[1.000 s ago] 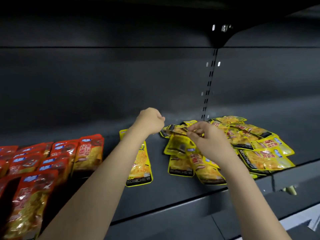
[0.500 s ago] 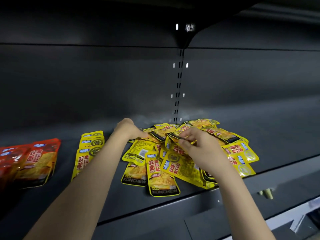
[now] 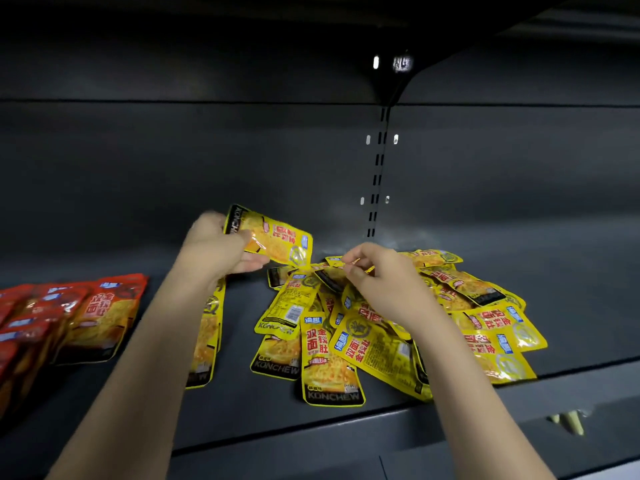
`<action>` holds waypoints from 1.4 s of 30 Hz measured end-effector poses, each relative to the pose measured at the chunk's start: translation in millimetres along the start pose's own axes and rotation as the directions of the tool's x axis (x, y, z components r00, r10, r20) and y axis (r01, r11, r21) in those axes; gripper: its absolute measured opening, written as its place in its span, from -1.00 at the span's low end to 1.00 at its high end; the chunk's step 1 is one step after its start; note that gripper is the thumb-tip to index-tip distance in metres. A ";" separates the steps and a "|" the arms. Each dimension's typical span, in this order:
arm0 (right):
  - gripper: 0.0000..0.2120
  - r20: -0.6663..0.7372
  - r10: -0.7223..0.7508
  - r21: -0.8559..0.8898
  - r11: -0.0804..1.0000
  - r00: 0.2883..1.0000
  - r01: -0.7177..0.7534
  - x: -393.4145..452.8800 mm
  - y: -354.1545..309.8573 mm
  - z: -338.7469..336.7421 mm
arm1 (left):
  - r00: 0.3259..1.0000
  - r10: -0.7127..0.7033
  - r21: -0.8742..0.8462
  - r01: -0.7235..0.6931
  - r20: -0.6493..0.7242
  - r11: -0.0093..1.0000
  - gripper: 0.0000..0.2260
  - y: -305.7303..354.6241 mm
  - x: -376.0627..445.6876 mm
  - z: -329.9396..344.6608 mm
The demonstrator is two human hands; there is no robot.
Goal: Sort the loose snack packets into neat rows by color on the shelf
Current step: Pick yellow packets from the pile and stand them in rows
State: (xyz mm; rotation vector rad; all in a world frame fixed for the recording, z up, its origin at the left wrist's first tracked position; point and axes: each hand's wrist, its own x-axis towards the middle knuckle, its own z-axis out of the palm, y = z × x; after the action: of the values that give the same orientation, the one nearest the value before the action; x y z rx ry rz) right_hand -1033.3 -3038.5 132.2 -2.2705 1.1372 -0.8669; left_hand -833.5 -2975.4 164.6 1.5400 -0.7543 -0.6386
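two hands pinch glossy flat pouches: left hand (image 3: 216, 249) a lifted yellow packet (image 3: 273, 242), right hand (image 3: 381, 282) one atop the yellow pile (image 3: 398, 327).

your left hand (image 3: 216, 249) is raised on an outstretched bare forearm, thumb and fingers curled round a glossy yellow foil snack packet (image 3: 273, 242). your right hand (image 3: 382, 282) reaches forward lower down, fingertips pinched on another yellow packet's edge (image 3: 356, 266).
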 end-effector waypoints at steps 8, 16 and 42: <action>-0.84 0.050 0.113 -0.113 0.988 0.992 -0.106 36.3 -15.4 26.1 | 0.991 0.085 -0.602 -0.128 -0.100 0.788 -0.73 -37.5 -60.4 -44.1; -0.55 0.180 0.281 -0.456 0.873 0.943 -0.173 31.8 -38.9 53.6 | 0.989 0.059 -0.677 -0.133 -0.132 0.724 -0.66 -64.5 -63.6 -65.4; -0.89 0.029 0.193 0.184 0.963 0.981 -0.195 29.1 -72.3 83.0 | 1.000 -0.013 -0.535 -0.003 -0.025 0.845 -0.85 -47.3 -69.8 -71.1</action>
State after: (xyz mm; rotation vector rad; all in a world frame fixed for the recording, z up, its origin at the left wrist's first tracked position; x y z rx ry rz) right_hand -922.4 -3012.7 129.6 -1.9739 1.1969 -0.8439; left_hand -818.5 -2874.4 122.8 1.0293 -0.4906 -0.7551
